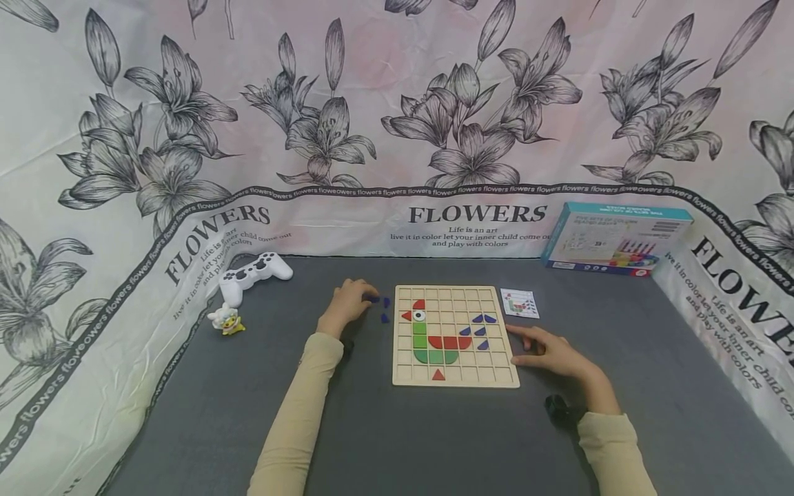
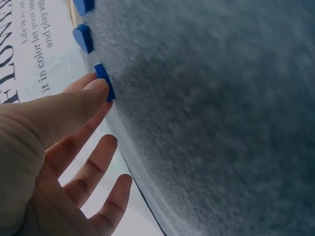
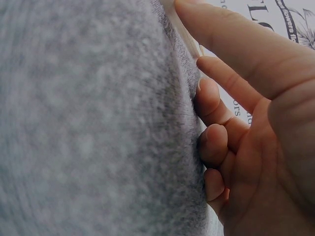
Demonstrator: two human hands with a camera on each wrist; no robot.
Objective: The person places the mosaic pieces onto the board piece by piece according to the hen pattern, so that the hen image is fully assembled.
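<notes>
A wooden grid board (image 1: 455, 377) lies mid-table with a rooster laid out in red, green and blue pieces (image 1: 442, 342). My left hand (image 1: 366, 297) reaches just left of the board. In the left wrist view my left hand (image 2: 101, 91) pinches a small blue piece (image 2: 104, 78) between thumb and forefinger, its other fingers spread. Two more blue pieces (image 1: 385, 309) lie beside it on the felt. My right hand (image 1: 517, 344) rests on the table at the board's right edge. Its forefinger touches the board's rim (image 3: 189, 42), and its other fingers curl loosely against the felt.
A pattern card (image 1: 520, 303) lies right of the board, with a blue box (image 1: 614, 240) behind it. At the left stand a white game controller (image 1: 256, 274) and a small duck toy (image 1: 227, 320). Floral cloth walls surround the grey felt (image 1: 434, 441).
</notes>
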